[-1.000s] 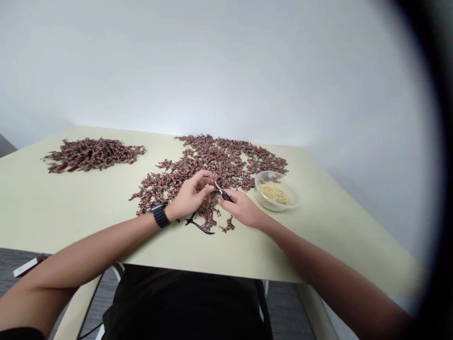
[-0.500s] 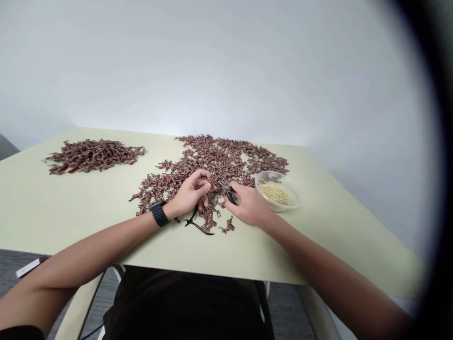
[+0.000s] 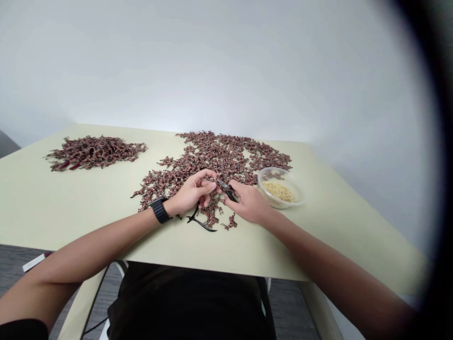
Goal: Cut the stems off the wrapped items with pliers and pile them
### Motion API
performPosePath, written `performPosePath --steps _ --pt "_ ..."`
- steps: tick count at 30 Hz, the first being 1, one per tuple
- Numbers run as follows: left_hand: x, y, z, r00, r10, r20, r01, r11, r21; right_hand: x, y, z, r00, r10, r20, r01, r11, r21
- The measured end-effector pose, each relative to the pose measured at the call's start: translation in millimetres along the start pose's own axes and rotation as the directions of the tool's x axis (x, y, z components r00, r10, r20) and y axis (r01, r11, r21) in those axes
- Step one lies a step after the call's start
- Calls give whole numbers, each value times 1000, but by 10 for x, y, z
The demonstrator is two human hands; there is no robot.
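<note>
Compared with half a second ago, the pliers (image 3: pixel 229 190) have moved leftward, closing the small gap so that their tips now meet the left hand's fingertips. The person's right hand (image 3: pixel 249 203) is wrapped around their black handles; the slim nose is metallic. The left hand (image 3: pixel 193 192) is half curled, thumb near forefinger; whether it pinches anything cannot be told. The pliers are above the scattered coppery-brown pieces (image 3: pixel 215 153), left of a clear bowl (image 3: pixel 297 190).
</note>
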State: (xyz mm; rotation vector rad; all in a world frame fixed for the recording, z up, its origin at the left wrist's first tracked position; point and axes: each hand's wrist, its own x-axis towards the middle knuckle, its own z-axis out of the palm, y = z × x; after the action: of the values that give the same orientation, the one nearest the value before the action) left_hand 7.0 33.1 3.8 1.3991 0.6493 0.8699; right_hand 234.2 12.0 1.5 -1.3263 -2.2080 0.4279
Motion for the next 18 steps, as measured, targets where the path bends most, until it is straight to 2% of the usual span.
performPosePath --steps 3,5,6,7,8,9,10,11,12,13,14,15,16,17,18 --pt "1 -11 9 995 70 -66 -61 990 128 -6 -59 28 993 48 105 -73 965 252" --pt "1 -15 -10 983 145 -110 -109 954 279 -9 -112 2 960 85 266 -210 849 485" --pt "1 -13 -29 974 196 -116 -141 918 371 -9 -134 -30 920 91 381 -316 748 584" --pt "0 -8 -53 962 253 -104 -178 866 467 -7 -148 -71 856 79 511 -443 621 647" --pt "-1 -1 -78 947 312 -74 -220 801 557 -4 -155 -118 770 32 637 -567 493 660" --pt "-2 7 -102 931 363 -32 -264 731 629 1 -153 -163 697 -35 716 -650 391 652" --pt "-3 14 -121 917 399 8 -298 670 680 7 -145 -201 647 -89 757 -700 325 636" --pt "-4 18 -131 910 414 35 -315 634 706 13 -132 -226 619 -119 776 -724 294 623" --pt "-4 18 -133 911 411 37 -313 631 709 19 -118 -234 622 -114 775 -723 295 624" --pt "-4 14 -126 920 393 14 -293 662 689 24 -103 -226 656 -69 752 -696 330 637" --pt "-2 7 -112 933 360 -25 -259 716 648 28 -88 -203 715 3 699 -640 405 653" --pt "0 -2 -93 947 313 -70 -215 781 586 30 -76 -170 794 88 601 -553 515 655" --pt "3 -10 -72 960 259 -105 -173 845 505 32 -64 -133 877 160 454 -438 657 614" --pt "5 -14 -51 972 203 -121 -137 900 413 32 -54 -96 939 180 292 -314 797 516" --pt "7 -15 -32 981 152 -118 -108 941 320 31 -45 -65 974 165 156 -214 896 389"
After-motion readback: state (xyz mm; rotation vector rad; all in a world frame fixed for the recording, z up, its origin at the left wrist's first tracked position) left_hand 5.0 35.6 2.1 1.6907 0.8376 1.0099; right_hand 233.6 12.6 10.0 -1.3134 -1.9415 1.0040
